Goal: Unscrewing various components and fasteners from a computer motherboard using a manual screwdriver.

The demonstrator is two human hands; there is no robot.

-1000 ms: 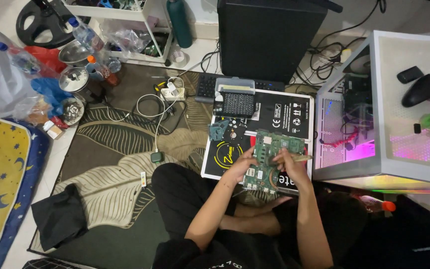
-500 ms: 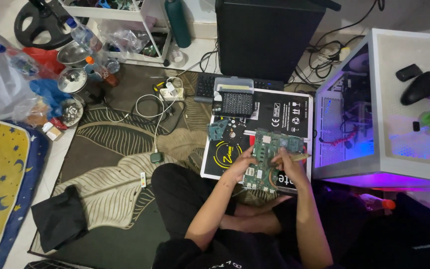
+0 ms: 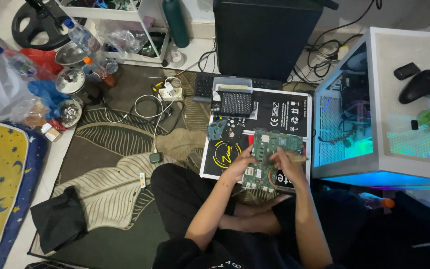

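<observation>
A green circuit board (image 3: 269,157) lies tilted on the near right part of a flat black box (image 3: 255,129) with yellow and white markings, which rests on the patterned rug (image 3: 105,164) in front of a person seated cross-legged. The left hand (image 3: 241,164) grips the board's left edge, fingers curled around it and thumb on top. The right hand (image 3: 285,160) sits over the board's right half with fingers drawn together; something thin seems pinched between them, perhaps a small tool, though the view is too coarse to be sure. Just beyond the board, a small blue-grey circuit piece (image 3: 217,130) lies on the box, and farther still a black perforated block (image 3: 237,103) rests at the box's far edge, partly over a keyboard (image 3: 205,85). Behind that stands a tall black computer tower (image 3: 265,35). To the right, a white computer case (image 3: 389,109) glows with blue and green light through its open side, and a black game controller (image 3: 429,85) lies on its top. To the left on the rug, a white cable (image 3: 153,107) loops away from a white power strip (image 3: 170,92). Farther left are plastic bottles (image 3: 78,35), metal pots (image 3: 70,79) and a clear plastic bag (image 3: 1,84). Near left, a black cloth (image 3: 58,219) lies by a yellow and blue mat (image 3: 1,184) printed with moons.
</observation>
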